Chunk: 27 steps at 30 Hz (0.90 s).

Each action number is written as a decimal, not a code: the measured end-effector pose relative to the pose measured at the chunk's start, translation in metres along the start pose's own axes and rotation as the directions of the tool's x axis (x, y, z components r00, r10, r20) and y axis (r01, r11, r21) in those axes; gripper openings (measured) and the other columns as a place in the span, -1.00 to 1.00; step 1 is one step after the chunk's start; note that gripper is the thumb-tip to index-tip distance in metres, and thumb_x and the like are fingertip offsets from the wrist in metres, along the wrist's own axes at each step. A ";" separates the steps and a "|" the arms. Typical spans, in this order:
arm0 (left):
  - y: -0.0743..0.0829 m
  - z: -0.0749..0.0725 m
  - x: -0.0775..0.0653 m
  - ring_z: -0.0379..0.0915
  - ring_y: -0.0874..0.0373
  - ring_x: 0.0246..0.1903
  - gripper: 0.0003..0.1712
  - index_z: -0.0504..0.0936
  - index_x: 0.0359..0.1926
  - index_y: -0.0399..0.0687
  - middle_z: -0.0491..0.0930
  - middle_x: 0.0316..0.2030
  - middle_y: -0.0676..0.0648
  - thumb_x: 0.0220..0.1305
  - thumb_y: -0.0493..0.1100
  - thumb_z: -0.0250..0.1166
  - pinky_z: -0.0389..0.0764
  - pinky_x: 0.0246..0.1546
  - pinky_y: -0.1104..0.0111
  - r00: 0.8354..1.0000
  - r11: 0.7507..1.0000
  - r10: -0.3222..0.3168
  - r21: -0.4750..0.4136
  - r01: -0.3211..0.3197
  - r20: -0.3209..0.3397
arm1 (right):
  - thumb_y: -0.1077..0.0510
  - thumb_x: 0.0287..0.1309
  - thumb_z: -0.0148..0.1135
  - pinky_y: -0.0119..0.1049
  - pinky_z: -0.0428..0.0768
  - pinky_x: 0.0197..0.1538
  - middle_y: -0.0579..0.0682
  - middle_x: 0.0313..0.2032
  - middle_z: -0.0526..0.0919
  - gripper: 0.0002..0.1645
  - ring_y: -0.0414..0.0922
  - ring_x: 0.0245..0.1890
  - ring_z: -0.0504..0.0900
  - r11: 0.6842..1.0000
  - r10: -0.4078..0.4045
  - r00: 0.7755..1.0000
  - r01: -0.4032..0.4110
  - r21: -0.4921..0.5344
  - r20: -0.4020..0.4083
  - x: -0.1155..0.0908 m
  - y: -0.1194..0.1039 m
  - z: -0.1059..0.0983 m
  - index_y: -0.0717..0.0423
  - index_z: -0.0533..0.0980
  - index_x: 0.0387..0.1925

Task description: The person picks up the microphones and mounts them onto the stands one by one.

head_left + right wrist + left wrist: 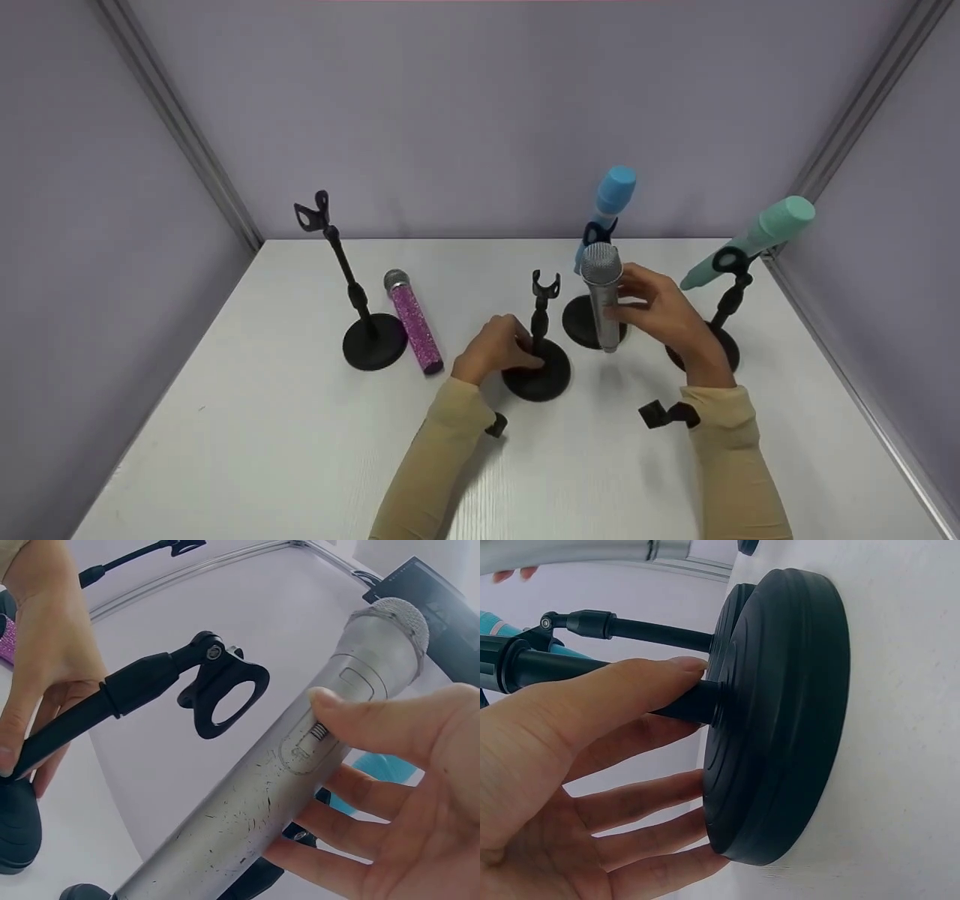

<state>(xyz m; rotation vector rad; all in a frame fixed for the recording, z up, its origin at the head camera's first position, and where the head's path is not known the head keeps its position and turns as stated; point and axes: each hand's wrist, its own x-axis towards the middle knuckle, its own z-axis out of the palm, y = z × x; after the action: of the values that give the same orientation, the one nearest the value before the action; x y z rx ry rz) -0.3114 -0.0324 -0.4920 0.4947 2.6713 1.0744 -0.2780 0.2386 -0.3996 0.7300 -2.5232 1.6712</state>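
Note:
My left hand (496, 349) pinches the lower pole of a black microphone stand (553, 369) between thumb and forefinger. The left wrist view has the other fingertips against the round base (787, 720), which stands on the table. The stand's clip (234, 699) holds nothing. In my right hand (664, 309) is a silver microphone (604, 304), gripped between thumb and fingers above the table, its mesh head up. Scuffs mark its body (247, 799) in the right wrist view. Directly behind it, a blue microphone (616, 190) rests tilted in another stand (578, 322).
A green microphone (780, 223) leans in a stand (729, 301) at the right, partly behind my right wrist. To the left, a glittery pink microphone (417, 327) lies beside a taller stand (373, 343) with a vacant clip. Walls enclose the white table (285, 450) at back and sides.

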 end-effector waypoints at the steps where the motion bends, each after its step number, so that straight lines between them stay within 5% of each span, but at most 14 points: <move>1: 0.000 0.000 0.000 0.57 0.26 -0.46 -0.71 0.85 -0.23 -0.12 0.81 -0.37 -0.03 0.02 -0.13 0.64 0.63 -0.30 0.41 1.000 1.000 -0.002 0.001 0.002 0.000 | 0.37 0.20 0.40 -0.33 0.65 0.10 -0.04 0.16 0.64 -0.34 -0.22 0.10 0.63 1.000 -0.004 1.000 0.004 -0.003 0.002 0.002 -0.002 -0.001 0.18 0.47 0.34; 7: 0.001 -0.001 0.000 0.59 0.26 -0.46 -0.72 0.84 -0.24 -0.13 0.81 -0.36 -0.05 0.02 -0.14 0.64 0.66 -0.30 0.40 1.000 1.000 0.009 -0.004 -0.009 -0.010 | 0.44 0.23 0.33 -0.35 0.66 0.10 0.16 0.22 0.62 -0.34 -0.22 0.11 0.64 0.998 -0.037 0.999 0.039 -0.050 0.032 0.020 -0.009 -0.005 0.17 0.45 0.36; 12: 0.000 -0.001 -0.002 0.56 0.29 -0.47 -0.74 0.85 -0.25 -0.13 0.81 -0.38 -0.03 0.02 -0.14 0.64 0.61 -0.34 0.44 1.000 1.000 0.026 0.005 -0.026 -0.010 | 0.43 0.25 0.31 -0.13 0.65 0.18 0.19 0.23 0.62 -0.25 -0.02 0.15 0.64 0.994 -0.032 0.998 0.037 -0.104 0.044 0.036 -0.012 -0.004 0.09 0.39 0.44; 27: -0.002 0.001 -0.003 0.62 0.28 -0.47 -0.74 0.85 -0.26 -0.13 0.82 -0.37 -0.04 0.00 -0.15 0.65 0.66 -0.31 0.41 1.000 1.000 0.011 -0.005 -0.011 -0.005 | 0.32 0.30 0.33 0.18 0.48 0.35 0.26 0.32 0.53 -0.27 0.21 0.31 0.54 0.999 0.015 0.998 -0.012 -0.050 0.067 0.070 -0.016 0.013 0.11 0.36 0.46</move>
<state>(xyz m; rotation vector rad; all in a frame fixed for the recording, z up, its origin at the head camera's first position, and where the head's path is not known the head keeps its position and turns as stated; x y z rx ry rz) -0.3084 -0.0341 -0.4939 0.5073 2.6726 1.0858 -0.3316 0.1968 -0.3721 0.7798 -2.6099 1.6080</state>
